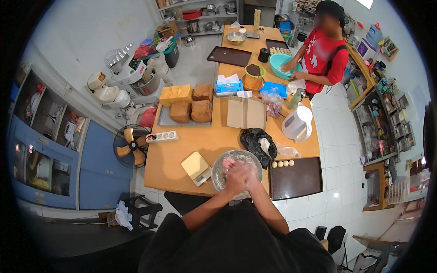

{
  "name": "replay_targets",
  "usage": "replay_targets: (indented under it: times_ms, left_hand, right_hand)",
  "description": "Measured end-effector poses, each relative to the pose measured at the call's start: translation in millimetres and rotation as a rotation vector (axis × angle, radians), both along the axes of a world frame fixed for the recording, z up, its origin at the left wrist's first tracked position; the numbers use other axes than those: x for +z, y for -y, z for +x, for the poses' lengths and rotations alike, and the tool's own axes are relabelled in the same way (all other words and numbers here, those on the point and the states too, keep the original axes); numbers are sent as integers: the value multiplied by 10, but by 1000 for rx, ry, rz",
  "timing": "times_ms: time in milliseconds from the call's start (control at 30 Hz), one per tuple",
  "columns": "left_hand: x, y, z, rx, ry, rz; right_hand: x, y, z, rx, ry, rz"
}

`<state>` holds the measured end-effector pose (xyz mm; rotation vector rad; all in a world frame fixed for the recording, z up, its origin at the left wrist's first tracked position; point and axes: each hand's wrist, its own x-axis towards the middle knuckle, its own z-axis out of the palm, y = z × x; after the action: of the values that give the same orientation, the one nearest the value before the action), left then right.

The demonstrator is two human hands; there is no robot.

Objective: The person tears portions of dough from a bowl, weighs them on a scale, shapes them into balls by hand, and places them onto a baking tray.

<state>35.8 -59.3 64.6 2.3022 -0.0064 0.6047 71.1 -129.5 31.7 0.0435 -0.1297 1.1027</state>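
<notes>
A long wooden table [200, 145] carries, at its near edge, a scale [196, 168], a metal bowl [221, 167] and a dark tray [296, 178] with dough balls [282, 163]; farther along sit a white kettle [297, 123], a cardboard box [246, 113] and a tray of loaves [184, 110].

Table [182, 150] light orange-brown wood, baking tray [296, 178] dark brown, dough balls [282, 163] pale cream, bag [258, 142] black, kettle [297, 123] white, mixing bowl [226, 166] silver-grey, co-worker's bowl [278, 63] turquoise.

Bare tabletop [170, 159] left of scale [196, 168]; dark tray [295, 178] flanking right.
</notes>
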Motion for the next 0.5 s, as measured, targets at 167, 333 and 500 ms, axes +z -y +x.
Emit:
replay_targets:
  times_ms: [167,333,500]
  left_hand:
    - [19,83,-25,230,40,148]
    - [203,-90,-24,-234,286,-49]
    - [194,217,-38,573,-33,613]
  right_hand:
    - [-45,239,27,-107,334,-456]
    - [151,105,-24,-69,-86,-100]
    - [161,45,-89,-71,-45,-252]
